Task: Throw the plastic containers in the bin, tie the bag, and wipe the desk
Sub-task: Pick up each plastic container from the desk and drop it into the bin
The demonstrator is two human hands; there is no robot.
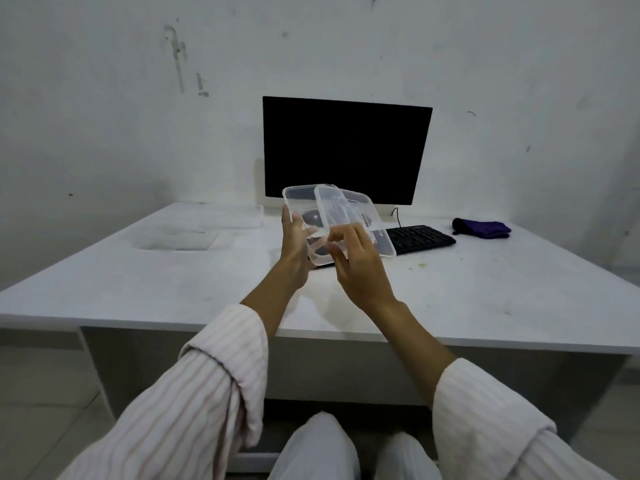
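Stacking the clear containers [337, 223] above the counter [485, 292]

Our left hand [294, 247] cradles, right hand's [356, 265] fingers pinch; we nest squarely.

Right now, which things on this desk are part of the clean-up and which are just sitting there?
Part of the job:
- clear container and smaller clear piece, held up by left hand and right hand
- clear plastic pieces lying on the desk
- purple cloth, probably for wiping

Just lying about:
- monitor
- keyboard
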